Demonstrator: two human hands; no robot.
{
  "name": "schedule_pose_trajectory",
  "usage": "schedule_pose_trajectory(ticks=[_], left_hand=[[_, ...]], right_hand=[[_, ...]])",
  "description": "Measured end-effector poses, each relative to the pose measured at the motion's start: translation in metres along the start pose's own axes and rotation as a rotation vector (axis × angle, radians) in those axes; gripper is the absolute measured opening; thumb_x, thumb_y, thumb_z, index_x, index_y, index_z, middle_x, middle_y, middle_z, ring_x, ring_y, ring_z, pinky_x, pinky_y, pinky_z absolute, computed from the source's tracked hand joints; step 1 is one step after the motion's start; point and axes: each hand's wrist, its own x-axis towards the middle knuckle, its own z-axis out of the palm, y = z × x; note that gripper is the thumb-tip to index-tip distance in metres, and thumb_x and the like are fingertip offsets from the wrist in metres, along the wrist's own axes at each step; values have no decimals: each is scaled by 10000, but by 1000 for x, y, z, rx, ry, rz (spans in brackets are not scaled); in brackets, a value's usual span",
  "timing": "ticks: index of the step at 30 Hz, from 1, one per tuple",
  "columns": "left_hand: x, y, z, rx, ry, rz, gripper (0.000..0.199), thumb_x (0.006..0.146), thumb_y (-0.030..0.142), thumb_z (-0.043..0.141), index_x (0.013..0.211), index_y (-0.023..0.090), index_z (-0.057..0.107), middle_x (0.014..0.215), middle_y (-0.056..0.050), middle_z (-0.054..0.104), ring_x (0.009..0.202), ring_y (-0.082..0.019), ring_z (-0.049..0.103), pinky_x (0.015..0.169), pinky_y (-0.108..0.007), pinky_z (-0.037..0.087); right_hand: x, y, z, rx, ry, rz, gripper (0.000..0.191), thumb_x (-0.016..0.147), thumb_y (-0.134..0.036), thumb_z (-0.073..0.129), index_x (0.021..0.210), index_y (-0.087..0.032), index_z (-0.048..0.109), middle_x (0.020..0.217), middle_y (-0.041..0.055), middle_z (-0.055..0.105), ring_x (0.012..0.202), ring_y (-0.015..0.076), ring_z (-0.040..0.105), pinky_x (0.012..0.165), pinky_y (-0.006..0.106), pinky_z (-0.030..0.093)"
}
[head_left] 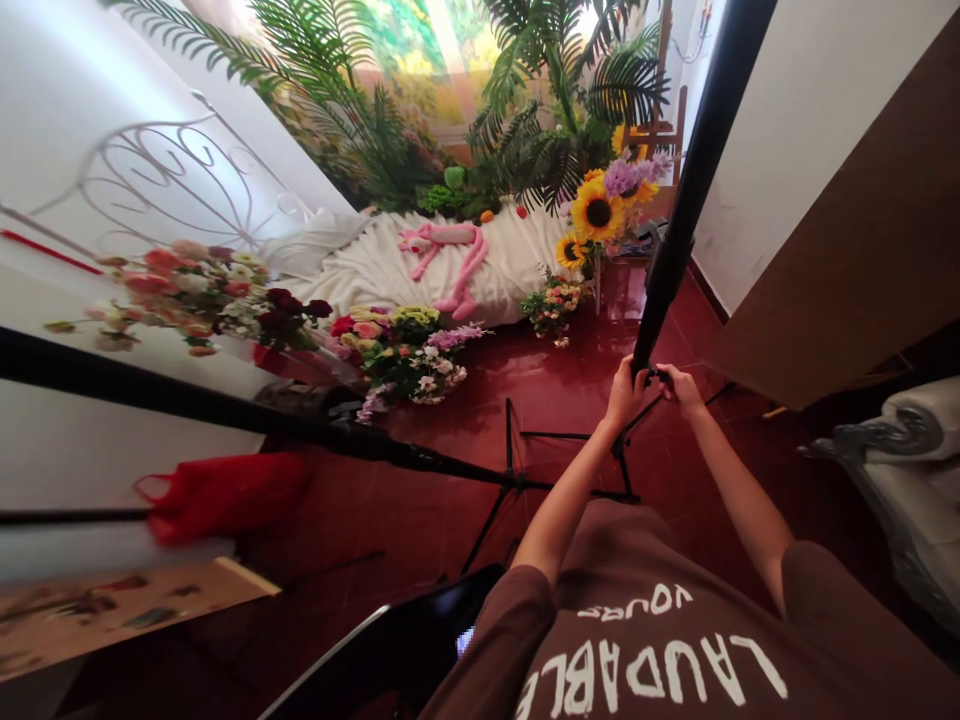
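A black light stand (679,215) rises at a slant in front of me, its legs spread on the dark red floor. My left hand (624,398) is wrapped round its pole at the lower end of the thick section. Just to the right, my right hand (681,390) has its fingers closed on a small black tightening knob (657,377) that sticks out from the pole. Higher up, another clamp (658,240) sits on the same pole. Part of the knob is hidden by the fingers.
A second black stand (420,458) crosses the left side, its legs on the floor. Flower bunches (409,350), sunflowers (598,213) and a pink plush toy (472,255) on white cloth (360,265) lie ahead. A carved sofa (915,450) stands right; a red bag (217,495) is left.
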Motion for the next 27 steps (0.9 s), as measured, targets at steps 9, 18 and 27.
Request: schedule_pose_trajectory(ticks=[9,18,27], left_hand=[[-1,3,-1,34,4,-8,332,942,387,421,1198,182,471,999,-87,629,870,-163,603,808,-288,466],[-35,-15,-21,-7,15,-153,394,908,422,491,1218,181,525,1182,-123,625,1024,-166,628,911,-315,481],[-190,-93,-163,150,383,-931,187,815,325,594,763,146,606,673,-52,678,584,-170,649,658,-330,549]], right_hand=[[0,-7,-5,467,-318,231,446,887,-138,342,466,-242,239,312,-72,269,295,90,214,377,202,292],[-26,22,24,709,6,229,271,889,-151,416,763,-228,643,763,11,744,797,119,712,730,237,572],[-42,30,31,670,-145,333,227,884,-148,451,921,-191,671,986,57,750,973,143,702,873,289,574]])
